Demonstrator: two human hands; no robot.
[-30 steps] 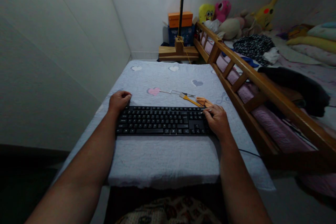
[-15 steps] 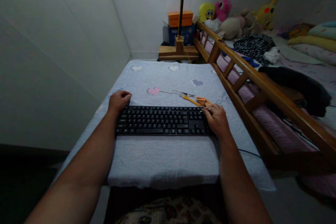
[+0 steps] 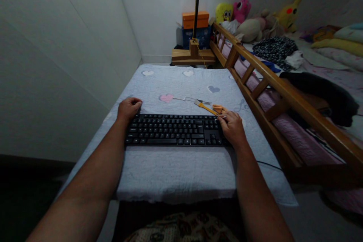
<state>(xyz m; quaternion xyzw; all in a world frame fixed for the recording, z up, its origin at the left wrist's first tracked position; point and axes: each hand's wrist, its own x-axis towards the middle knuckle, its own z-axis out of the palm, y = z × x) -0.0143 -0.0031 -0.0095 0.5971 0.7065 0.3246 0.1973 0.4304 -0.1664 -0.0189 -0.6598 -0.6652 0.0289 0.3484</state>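
1. Two bare hands flank a black keyboard (image 3: 167,130), one near each end, and both forearms are cut off at the bottom of the view.
2. At the keyboard's far left corner, the left hand (image 3: 129,109) is loosely curled; its fingertips are hidden, so I cannot tell whether it holds or touches the edge.
3. Over the keyboard's right end, the right hand (image 3: 233,126) pinches a thin white stick (image 3: 222,117), mostly covered by fingers; whether its tip meets the keys is too small to tell.
4. That same hand hides part of the number pad.
5. Beyond the keyboard's right half lies a yellow-handled brush (image 3: 208,108), with an orange cloth (image 3: 218,108) beside it, partly behind the right hand.
6. Farther beyond the keyboard's middle, a thin metal item (image 3: 193,99) is hard to make out.
7. Right of the keyboard, a dark cable (image 3: 269,164) emerges from behind the right forearm.
8. Between the hands, the keyboard rests flat on a pale cover (image 3: 176,174), long side toward the person.
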